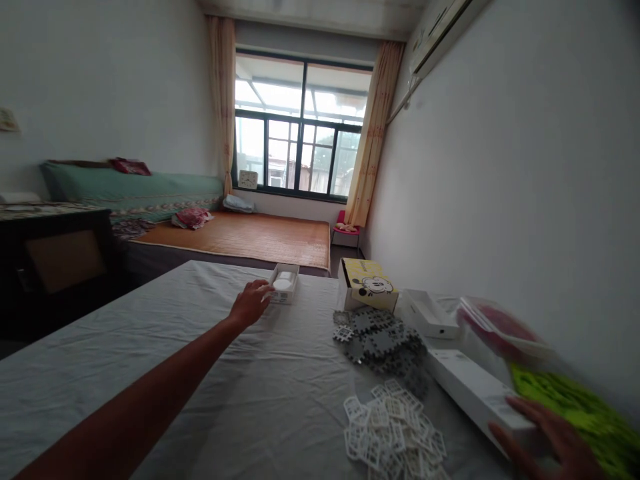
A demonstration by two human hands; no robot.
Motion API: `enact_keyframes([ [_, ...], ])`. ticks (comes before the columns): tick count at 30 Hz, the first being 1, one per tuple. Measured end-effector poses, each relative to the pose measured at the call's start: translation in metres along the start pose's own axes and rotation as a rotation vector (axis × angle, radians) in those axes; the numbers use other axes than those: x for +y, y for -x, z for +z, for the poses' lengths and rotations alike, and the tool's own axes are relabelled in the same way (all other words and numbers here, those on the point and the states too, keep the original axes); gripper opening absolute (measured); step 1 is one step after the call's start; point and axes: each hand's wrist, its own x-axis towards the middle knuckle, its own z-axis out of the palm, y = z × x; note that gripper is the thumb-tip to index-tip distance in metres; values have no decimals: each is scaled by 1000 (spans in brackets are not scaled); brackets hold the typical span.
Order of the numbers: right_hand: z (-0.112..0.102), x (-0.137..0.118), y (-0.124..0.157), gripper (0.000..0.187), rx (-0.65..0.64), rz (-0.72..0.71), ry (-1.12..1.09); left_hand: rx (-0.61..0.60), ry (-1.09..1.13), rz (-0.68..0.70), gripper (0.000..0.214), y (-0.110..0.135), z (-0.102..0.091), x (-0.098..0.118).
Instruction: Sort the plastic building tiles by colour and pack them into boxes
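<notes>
White tray box (292, 280) at left hand (251, 301), long axis toward window (300, 127).

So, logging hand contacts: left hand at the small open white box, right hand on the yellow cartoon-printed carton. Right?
No: the head view shows the right hand on the long white cardboard box, not the yellow cartoon-printed carton. The left hand is at the small open white box, as said.

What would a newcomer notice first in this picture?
The outstretched left hand touches a small open white box far across the grey sheet. At lower right, the right hand lies flat on a long white carton, beside piles of dark grey interlocking tiles and white lattice tiles.
</notes>
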Motion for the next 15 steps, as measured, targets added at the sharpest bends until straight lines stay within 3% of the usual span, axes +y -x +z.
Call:
enact_keyframes([
  [4, 21, -29, 14, 58, 21, 104, 49, -74, -60, -42, 27, -7, 8, 16],
  [8, 8, -50, -1, 37, -80, 91, 17, -75, -104, -10, 35, -17, 12, 9],
  [10, -10, -38, -25, 35, -77, 117, 35, -94, -97, 16, 37, -25, 15, 1],
  [12, -31, -9, -57, 43, -58, 209, 125, -140, -103, 35, 38, -33, 18, -6],
  [15, -53, 48, -107, 51, -231, 482, 345, -160, -121, 125, 33, -36, 17, -9],
])
